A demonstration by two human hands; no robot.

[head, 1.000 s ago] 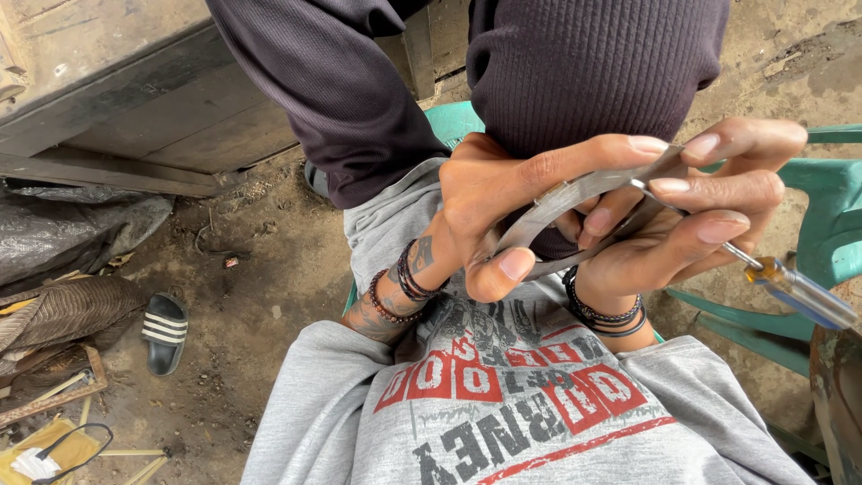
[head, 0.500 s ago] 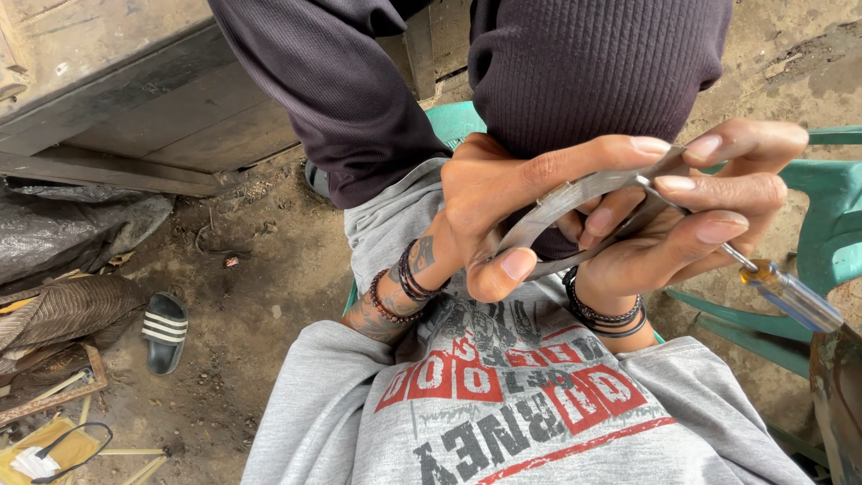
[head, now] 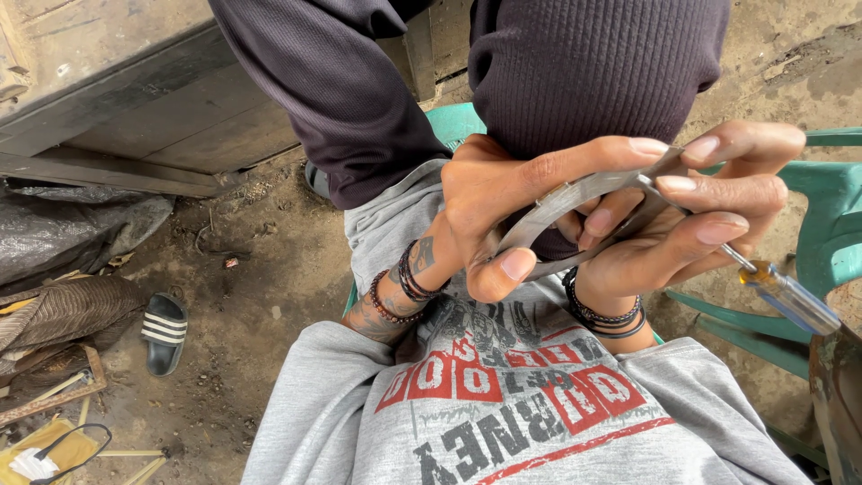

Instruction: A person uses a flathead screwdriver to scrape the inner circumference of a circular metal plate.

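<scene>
**Both hands closed on a curved metal piece, screwdriver in the right**

Head view: Your left hand (head: 503,193) grips a curved, flat grey metal piece (head: 575,202) held in front of your chest, above your lap. The thumb presses up against its lower edge while the index finger lies stretched along its upper edge, so the fingers pinch the piece between them. Your right hand (head: 691,224) meets it from the other side: its fingers are curled and pressed together around the right end of the metal piece, fingertips lying over the top of it. That same hand also holds a screwdriver (head: 786,296), whose thin shaft runs in under the fingers towards the metal and whose clear yellow and blue handle sticks out past the hand to the lower right. Whether the tip touches the metal you cannot tell; the fingers hide it.

Dark bead and cord bracelets (head: 404,287) circle your left wrist, and more sit on the right. You sit on a green plastic chair (head: 831,207). On the dirt ground to your left lies a black sandal with white stripes (head: 163,330), near a dark wooden plank structure (head: 135,117).
</scene>
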